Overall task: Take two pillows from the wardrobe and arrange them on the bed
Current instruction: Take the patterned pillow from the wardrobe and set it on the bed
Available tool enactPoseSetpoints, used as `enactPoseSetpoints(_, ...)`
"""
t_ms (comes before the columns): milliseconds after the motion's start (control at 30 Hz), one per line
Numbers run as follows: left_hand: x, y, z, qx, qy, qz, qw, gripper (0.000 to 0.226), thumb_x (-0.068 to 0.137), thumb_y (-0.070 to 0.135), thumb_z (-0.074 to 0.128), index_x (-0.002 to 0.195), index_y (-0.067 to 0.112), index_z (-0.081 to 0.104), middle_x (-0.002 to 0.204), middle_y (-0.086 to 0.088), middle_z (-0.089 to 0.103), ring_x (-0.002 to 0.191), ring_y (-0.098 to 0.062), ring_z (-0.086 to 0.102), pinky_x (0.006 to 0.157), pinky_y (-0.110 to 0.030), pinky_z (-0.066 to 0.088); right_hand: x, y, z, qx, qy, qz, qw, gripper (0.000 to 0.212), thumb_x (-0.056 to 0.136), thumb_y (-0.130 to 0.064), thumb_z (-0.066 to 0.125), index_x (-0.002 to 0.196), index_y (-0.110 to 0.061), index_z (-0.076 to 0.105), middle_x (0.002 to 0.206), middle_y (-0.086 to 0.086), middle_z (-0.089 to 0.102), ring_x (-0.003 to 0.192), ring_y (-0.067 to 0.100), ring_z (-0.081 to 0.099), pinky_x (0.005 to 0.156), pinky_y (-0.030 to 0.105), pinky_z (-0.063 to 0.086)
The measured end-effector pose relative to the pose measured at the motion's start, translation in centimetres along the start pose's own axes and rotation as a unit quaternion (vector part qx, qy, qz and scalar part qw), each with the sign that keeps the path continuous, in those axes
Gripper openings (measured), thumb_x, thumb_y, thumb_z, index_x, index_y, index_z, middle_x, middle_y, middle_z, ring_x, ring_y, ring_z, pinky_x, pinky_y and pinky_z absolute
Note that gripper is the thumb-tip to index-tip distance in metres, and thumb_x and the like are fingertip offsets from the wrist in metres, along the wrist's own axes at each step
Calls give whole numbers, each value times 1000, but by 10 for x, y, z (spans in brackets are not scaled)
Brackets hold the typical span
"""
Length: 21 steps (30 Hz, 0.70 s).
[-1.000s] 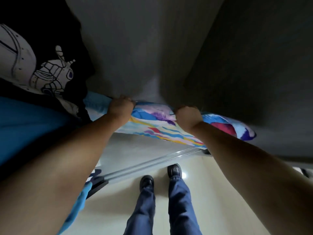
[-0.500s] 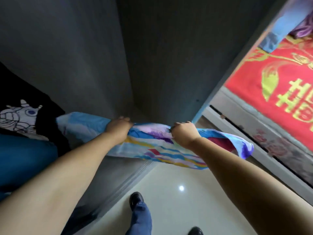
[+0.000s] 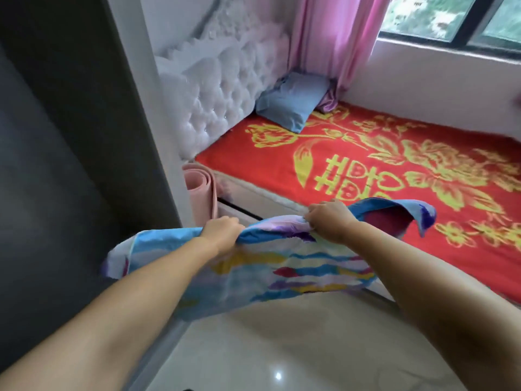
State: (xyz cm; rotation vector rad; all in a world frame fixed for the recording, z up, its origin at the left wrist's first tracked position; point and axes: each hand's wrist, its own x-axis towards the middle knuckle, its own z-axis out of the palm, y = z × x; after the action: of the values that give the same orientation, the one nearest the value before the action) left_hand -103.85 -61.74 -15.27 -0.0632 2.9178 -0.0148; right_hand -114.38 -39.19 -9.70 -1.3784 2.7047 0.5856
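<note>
I hold a flat pillow in a colourful striped case [image 3: 253,272] out in front of me, above the floor by the bed's near edge. My left hand [image 3: 221,231] grips its top edge on the left. My right hand [image 3: 328,221] pinches the same edge further right. A plain blue pillow [image 3: 290,104] lies at the head of the bed [image 3: 296,165], in the far corner against the tufted white headboard [image 3: 222,88]. The bed carries a red cover with yellow flowers. The dark wardrobe side [image 3: 64,136] stands at the left.
A rolled pink mat [image 3: 200,190] stands between the wardrobe and the bed. A pink curtain [image 3: 332,35] hangs at the bed's far corner under a window [image 3: 451,18]. Glossy pale floor [image 3: 267,348] lies below my arms.
My view has swung right, from the wardrobe's inside to the bed. The striped pillow has come out of the wardrobe with both hands still gripping its top edge.
</note>
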Motion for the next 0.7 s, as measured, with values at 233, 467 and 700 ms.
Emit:
enactPoseSetpoints(233,69,69,-58,5,46,55,997,28,88,24,51,115,21,60,117,-6,60,109,-29,58,78,-35,46,-37,96,-11,-32,-1,65,997,27,94,-21,41,112,-23,62,116,2,60,108,25,60,89,38,44)
enactPoseSetpoints(467,163,67,-103,16,85,84,993,25,89,28,50,110,23,62,109,-6,59,105,-30,58,72,-36,44,13,176,-25,-54,-6,93,994,29,95,-28,43,116,-22,62,118,2,59,106,26,61,75,34,42)
enactPoseSetpoints(700,288,39,-144,17,75,94,993,22,89,25,48,106,19,60,109,-8,62,101,-32,60,67,-34,40,111,262,-38,-82,-10,101,991,29,95,-29,40,116,-23,61,117,4,59,106,26,61,77,35,45)
